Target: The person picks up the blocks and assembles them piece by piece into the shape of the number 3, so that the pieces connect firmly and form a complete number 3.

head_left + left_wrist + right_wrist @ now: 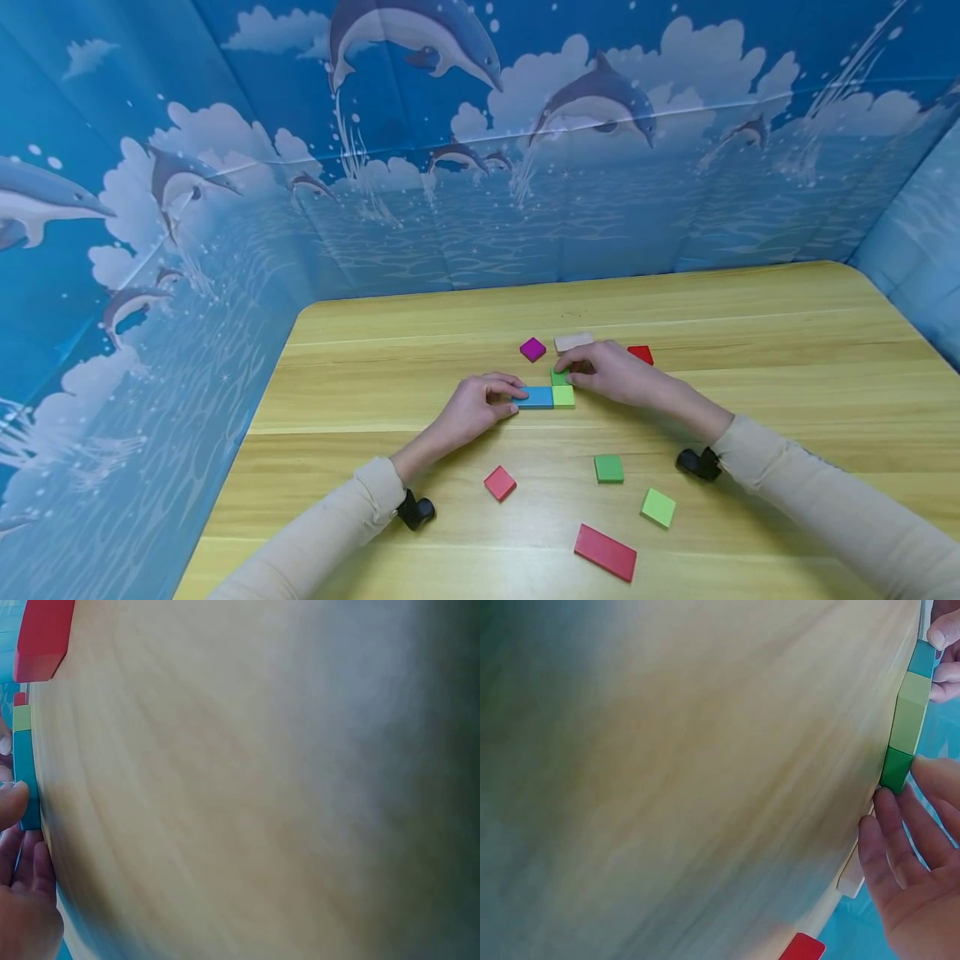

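The left hand has its thumb and fingers pinched on the left end of a blue, smooth, oblong block. Against that block's right end sits a lime-green, square, smooth-faced block. The right hand pinches a darker green, small, crisp-edged block between thumb and fingers, at the lime block's side towards the far edge of the table. The exact material of the blocks is hard to tell.

The tabletop has yellow, streaked wood grain and rounded far corners. Nearer its far edge lie a magenta square block turned cornerwise, a pale oblong block and a bright red block, the latter two partly hidden by the right hand. Farther from that edge are a coral-red square block, a flat green square block, a pale lime square block and a long red rectangular block. Creased blue cloth printed with dolphins hangs behind the far edge.
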`<state>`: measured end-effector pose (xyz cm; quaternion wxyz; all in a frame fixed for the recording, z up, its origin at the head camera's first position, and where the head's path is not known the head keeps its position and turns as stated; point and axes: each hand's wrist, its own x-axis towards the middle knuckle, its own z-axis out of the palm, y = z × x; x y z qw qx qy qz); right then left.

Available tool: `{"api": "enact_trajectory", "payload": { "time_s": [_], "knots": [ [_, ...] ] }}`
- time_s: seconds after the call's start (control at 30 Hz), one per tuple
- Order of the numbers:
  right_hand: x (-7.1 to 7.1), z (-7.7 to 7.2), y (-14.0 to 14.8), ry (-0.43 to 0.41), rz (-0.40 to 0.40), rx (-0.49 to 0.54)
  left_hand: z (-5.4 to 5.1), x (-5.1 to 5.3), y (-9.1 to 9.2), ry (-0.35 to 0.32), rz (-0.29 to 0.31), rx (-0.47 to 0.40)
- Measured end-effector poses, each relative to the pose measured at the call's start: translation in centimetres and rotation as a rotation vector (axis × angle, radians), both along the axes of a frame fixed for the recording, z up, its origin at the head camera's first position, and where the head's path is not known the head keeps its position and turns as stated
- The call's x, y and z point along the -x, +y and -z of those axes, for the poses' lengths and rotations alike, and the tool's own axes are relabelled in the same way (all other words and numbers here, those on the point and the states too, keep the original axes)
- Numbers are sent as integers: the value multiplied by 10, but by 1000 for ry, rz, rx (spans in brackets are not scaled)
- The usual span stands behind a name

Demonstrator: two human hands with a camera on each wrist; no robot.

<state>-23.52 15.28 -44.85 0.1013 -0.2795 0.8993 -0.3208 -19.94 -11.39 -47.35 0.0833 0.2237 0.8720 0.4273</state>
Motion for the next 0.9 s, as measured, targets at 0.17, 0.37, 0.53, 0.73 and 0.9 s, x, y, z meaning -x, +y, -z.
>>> {"api": "enact_trajectory", "payload": {
  "time_s": [0.17,0.37,0.53,0.73,0.9],
  "knots": [
    [0,2,0,8,0,-8,1,0,0,-4,-1,-4],
    [-1,2,0,-1,2,-3,2,0,0,-2,-4,-7],
    [-5,-2,2,-13,8,9,2,-1,0,-2,-5,-3],
    [-13,-8,9,-1,18,43,0,-1,0,6,-2,-2],
    [-24,-12,14,33,7,64,0,-1,0,7,-1,3]
  ]
}}
